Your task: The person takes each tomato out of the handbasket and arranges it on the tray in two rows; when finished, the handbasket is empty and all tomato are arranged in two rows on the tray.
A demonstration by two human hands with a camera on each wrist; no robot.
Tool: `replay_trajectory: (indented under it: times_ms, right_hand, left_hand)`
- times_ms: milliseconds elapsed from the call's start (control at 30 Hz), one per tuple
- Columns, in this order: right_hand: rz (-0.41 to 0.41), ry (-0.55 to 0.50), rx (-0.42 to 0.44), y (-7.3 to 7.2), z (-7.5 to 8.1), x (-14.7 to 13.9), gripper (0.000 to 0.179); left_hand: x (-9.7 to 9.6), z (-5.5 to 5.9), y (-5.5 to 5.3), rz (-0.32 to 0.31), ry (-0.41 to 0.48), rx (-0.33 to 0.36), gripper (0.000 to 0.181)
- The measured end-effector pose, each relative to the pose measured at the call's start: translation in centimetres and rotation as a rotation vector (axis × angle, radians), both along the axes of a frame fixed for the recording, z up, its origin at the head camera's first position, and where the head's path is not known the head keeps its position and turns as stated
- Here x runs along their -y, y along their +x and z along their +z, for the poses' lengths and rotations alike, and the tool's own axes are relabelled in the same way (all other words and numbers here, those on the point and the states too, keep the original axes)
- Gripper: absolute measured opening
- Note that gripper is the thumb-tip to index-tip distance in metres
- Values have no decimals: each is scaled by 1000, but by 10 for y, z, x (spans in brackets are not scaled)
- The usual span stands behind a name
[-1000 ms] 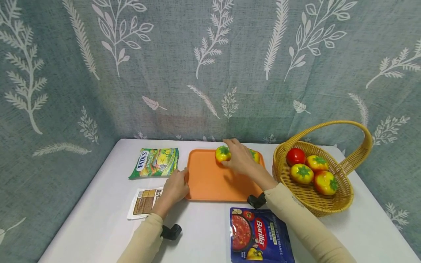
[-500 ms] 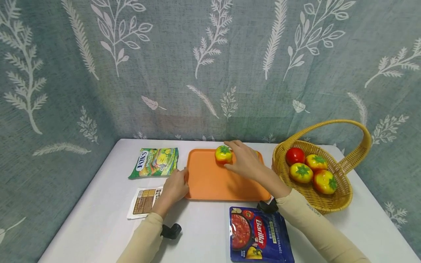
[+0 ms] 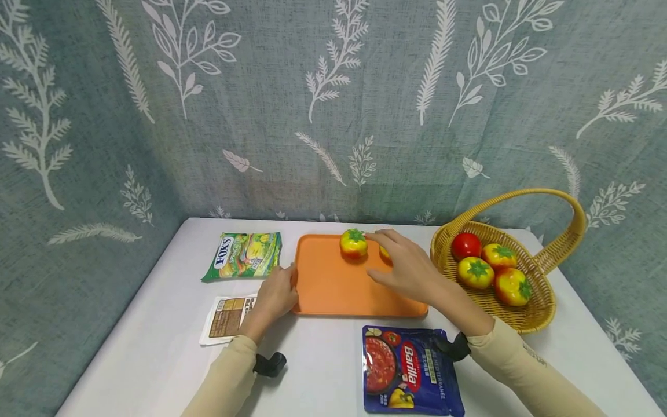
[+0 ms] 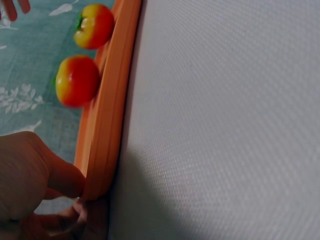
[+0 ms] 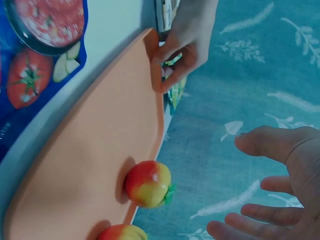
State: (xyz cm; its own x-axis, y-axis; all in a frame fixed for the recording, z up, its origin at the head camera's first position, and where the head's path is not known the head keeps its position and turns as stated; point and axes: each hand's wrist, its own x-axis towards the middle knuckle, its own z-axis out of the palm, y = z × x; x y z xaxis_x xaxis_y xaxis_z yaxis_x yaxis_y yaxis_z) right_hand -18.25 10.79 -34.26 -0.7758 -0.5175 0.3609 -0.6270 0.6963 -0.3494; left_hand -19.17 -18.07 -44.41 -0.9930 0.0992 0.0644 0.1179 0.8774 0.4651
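My left hand point(image 3: 278, 294) pinches the left edge of an orange tray point(image 3: 328, 284), thumb against the rim and fingers curled beneath it in the left wrist view. Two yellow-and-red fruits with green leafy tops sit on the tray. The nearer fruit point(image 4: 77, 81) and the farther fruit point(image 4: 94, 26) stand apart in that view. From the head view, the left fruit point(image 3: 354, 246) shows whole, while the right fruit point(image 3: 384, 253) is mostly hidden by my right hand point(image 3: 403, 263). That hand hovers over the tray's right part with fingers spread and nothing in it, as the right wrist view confirms.
A wicker basket point(image 3: 544, 310) with a tall handle stands to the right, holding a red tomato point(image 3: 466, 246) and several yellow-red fruits. A blue Barilla pouch point(image 3: 411, 370) lies in front. At left are a green Fox's bag point(image 3: 244, 256) and a brown-and-white packet point(image 3: 226, 318).
My right hand has drawn back rightward from the fruits, its fingers opening wider. The right fruit went from hidden to partly showing. My left hand stays at the tray's edge.
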Motion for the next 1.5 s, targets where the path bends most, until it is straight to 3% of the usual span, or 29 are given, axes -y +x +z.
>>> replay_trajectory:
  times_ms: [300,533,767,1167,1500]
  right_hand:
    - [29,-5,-67,18,3,-16,66]
    - [4,-45,-85,38,1,-36,63]
    - [25,-71,-202,47,-1,-52,61]
    - [-68,-37,-207,65,2,-81,61]
    - [-162,-61,-236,74,-6,-110,63]
  left_hand:
    - [2,0,2,5,3,-3,49]
    - [0,0,1,-3,2,7,51]
    - [2,1,1,9,-2,12,54]
    - [-1,2,0,-2,0,23,56]
    - [0,1,-2,-15,22,-9,16]
